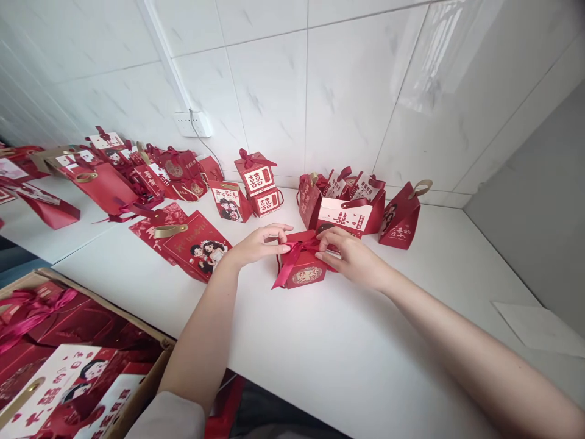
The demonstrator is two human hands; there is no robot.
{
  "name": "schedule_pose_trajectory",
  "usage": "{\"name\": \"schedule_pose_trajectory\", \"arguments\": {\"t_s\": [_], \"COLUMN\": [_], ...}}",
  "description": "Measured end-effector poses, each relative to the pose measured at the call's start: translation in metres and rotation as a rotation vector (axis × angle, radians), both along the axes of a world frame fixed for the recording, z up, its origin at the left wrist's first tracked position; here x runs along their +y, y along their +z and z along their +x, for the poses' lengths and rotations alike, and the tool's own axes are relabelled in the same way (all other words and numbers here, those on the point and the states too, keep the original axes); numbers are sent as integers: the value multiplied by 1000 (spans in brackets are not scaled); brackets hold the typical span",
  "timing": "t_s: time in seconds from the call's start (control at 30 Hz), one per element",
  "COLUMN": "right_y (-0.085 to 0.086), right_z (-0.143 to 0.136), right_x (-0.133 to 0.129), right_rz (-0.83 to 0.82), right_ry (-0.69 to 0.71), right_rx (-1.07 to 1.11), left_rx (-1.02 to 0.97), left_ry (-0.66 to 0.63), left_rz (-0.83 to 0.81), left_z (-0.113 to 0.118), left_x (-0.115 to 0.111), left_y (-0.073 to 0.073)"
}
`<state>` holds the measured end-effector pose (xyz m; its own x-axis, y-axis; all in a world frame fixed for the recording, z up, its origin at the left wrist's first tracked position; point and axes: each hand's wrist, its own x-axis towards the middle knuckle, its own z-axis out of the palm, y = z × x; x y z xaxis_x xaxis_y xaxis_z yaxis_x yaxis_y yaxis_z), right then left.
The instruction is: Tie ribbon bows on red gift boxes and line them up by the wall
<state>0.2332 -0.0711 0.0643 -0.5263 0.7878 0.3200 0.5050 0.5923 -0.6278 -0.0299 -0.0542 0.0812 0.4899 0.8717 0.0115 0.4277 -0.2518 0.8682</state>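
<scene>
A small red gift box (pixel 307 275) with a round gold emblem stands upright on the white table, a crimson ribbon (pixel 289 266) tied across its top. On the left of the ribbon's knot, my left hand (pixel 265 244) pinches the ribbon between thumb and fingers. From the right side, my right hand (pixel 342 253) grips the ribbon with its fingertips close to the box's top. One ribbon tail hangs down over the box's front left corner.
Several red boxes stand behind, including two stacked ones (pixel 259 180) and a group (pixel 345 213). Flat red bags (pixel 198 247) lie left of my left hand. A cardboard carton (pixel 150 381) of red packages is at lower left. A socket (pixel 193 124) is on the tiled wall.
</scene>
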Motion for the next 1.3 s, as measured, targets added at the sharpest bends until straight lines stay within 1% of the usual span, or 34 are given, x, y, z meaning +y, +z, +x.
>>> {"name": "schedule_pose_trajectory", "arguments": {"t_s": [0.03,0.1,0.2,0.27,0.3,0.33,0.37,0.43,0.47,0.53,0.67,0.73,0.83,0.93,1.03,1.13,1.17,1.23,1.3], "right_y": [0,-1,1,5,9,13,18,26,28,29,21,19,21,23,23,24,24,21,13], "right_z": [1,4,7,9,10,11,11,11,9,5,-6,-7,-4,-1,1,3,4,4,1], "right_x": [2,6,10,8,5,2,-3,-12,-16,-22,-25,-24,-22,-22,-22,-22,-22,-23,-25], "right_rz": [22,88,266,385,425,446,446,398,362,312,297,214,8,-138,-182,-214,-257,-418,-613], "right_ry": [-2,-48,-199,-253,-235,-181,-92,128,217,325,369,389,462,543,582,568,570,607,661], "right_rx": [-14,-76,-255,-346,-364,-365,-356,-336,-320,-298,-251,-178,-79,-82,-98,-117,-143,-242,-365], "left_rx": [-14,-44,-65,-67,-74,-87,-105,-145,-163,-188,-164,-141,-128,-139,-148,-90,-59,-4,4], "left_ry": [-14,-45,-77,-74,-72,-70,-71,-76,-74,-66,-98,-114,-113,-112,-99,-73,-52,26,183], "left_rz": [-10,-36,-87,-116,-129,-140,-148,-155,-149,-127,-124,-129,-129,-144,-145,-88,-52,40,125], "left_z": [2,6,14,17,18,18,18,16,15,15,17,17,16,14,16,17,16,11,4], "left_x": [0,-2,-6,-7,-8,-7,-7,-4,-3,-2,-2,-3,-3,-2,-1,0,1,4,6], "left_y": [-1,-1,0,2,3,3,3,1,0,-2,-3,-2,-2,-3,-6,-9,-9,-9,-7]}}
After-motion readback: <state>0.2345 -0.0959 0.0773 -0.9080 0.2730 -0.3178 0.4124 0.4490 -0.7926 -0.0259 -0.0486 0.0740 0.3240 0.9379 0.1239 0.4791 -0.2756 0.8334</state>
